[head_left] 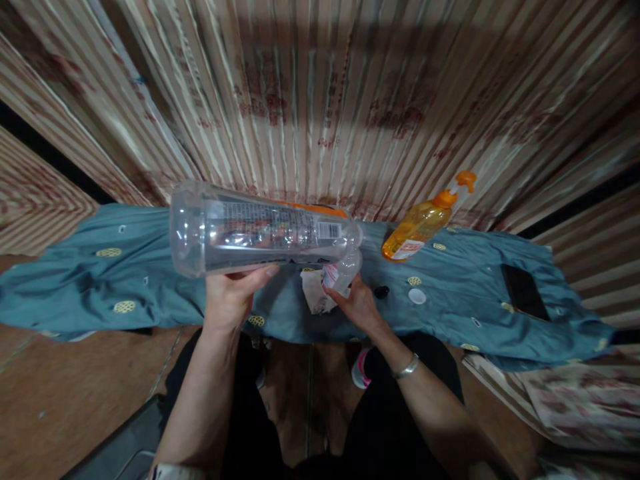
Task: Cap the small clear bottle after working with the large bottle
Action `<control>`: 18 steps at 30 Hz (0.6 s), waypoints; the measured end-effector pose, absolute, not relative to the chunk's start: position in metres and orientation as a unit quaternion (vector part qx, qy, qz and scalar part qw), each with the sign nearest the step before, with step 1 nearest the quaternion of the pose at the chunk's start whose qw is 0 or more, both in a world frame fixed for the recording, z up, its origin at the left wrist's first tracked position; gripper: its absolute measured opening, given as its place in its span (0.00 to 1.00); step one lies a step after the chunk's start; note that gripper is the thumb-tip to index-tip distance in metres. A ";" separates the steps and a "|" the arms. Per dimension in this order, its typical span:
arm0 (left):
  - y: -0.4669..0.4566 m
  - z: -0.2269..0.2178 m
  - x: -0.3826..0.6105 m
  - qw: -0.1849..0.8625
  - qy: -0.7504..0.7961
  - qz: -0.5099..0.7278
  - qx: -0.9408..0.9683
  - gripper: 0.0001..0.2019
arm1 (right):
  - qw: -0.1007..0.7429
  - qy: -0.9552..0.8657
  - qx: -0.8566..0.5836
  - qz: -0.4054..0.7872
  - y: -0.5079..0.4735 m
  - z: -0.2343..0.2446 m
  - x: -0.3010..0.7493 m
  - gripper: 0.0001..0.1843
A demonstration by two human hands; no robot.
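My left hand [231,295] is wrapped around the underside of a large clear plastic bottle [260,230] with an orange-edged label, held sideways and tipped toward the right. Its mouth points at a small clear bottle [345,269] with a white label, which my right hand [356,303] grips from below. A crumpled white paper or wrapper [317,293] lies just under the small bottle on the teal cloth [125,267].
An orange dish-soap pump bottle [420,223] lies tilted at the back right. A small black cap [381,291] and a white cap [417,296] sit on the cloth near my right hand. A black phone [525,292] rests far right. Corrugated metal wall [320,100] stands behind.
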State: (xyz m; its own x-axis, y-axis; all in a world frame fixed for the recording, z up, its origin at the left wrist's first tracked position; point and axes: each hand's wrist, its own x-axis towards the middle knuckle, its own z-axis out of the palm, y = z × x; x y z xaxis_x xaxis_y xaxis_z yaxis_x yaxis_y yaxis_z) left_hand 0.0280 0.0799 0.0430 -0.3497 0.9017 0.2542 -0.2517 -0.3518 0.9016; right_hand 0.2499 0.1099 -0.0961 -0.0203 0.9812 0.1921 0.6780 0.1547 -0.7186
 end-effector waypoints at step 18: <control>0.080 0.043 0.027 0.399 0.397 0.713 0.417 0.40 | 0.353 -0.678 -0.602 0.230 0.109 -0.093 0.249 0.32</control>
State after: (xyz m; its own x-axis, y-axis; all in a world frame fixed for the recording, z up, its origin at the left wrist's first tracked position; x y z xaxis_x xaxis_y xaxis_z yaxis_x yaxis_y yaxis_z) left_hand 0.0273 0.0803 0.0430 -0.3325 0.9011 0.2785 -0.2388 -0.3661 0.8994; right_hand 0.2492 0.1090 -0.0934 -0.0255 0.9791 0.2017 0.6546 0.1688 -0.7369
